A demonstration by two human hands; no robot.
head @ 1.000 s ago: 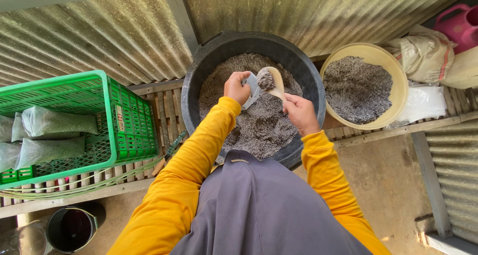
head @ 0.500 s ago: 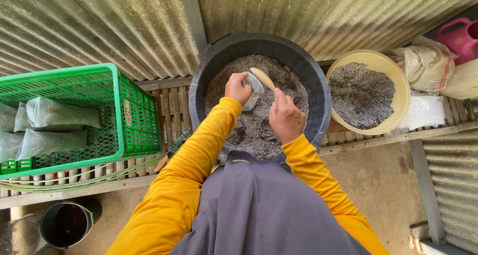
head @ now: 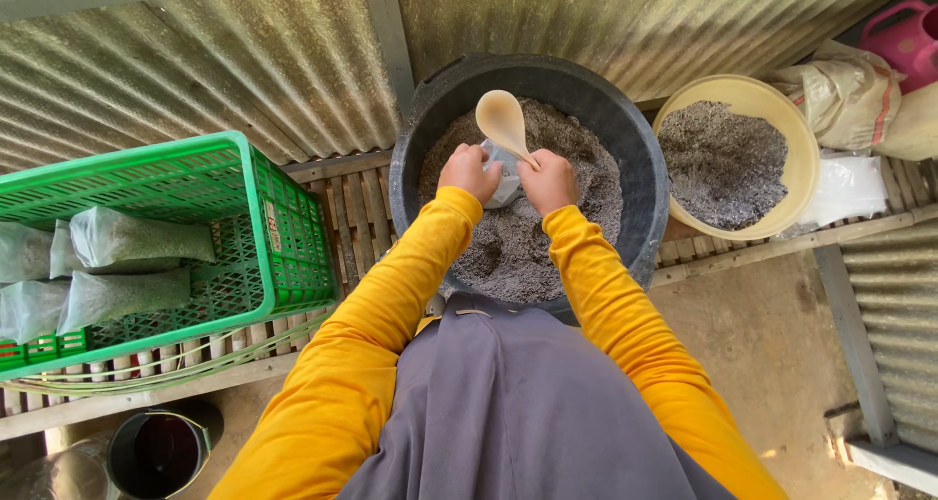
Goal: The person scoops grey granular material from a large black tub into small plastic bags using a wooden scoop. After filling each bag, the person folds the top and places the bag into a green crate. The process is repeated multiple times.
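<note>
A big black tub (head: 640, 158) of grey granular mix stands in front of me on a slatted bench. Over the mix my left hand (head: 467, 171) grips a small clear plastic bag (head: 505, 179). My right hand (head: 549, 180) is at the bag's other side and holds a cream plastic scoop (head: 502, 121), whose bowl points up and away, empty. Both hands are close together above the middle of the tub. Most of the bag is hidden between them.
A green plastic crate (head: 283, 236) at left holds several filled clear bags (head: 137, 236). A yellow bowl (head: 803, 139) of grey mix sits right of the tub, with sacks (head: 850, 95) and a pink watering can (head: 909, 36) beyond. A black bucket (head: 161, 451) stands on the ground at lower left.
The scoop, held over the bag with mix a second ago, now stands raised and empty. My right hand has come in beside the left at the bag.
</note>
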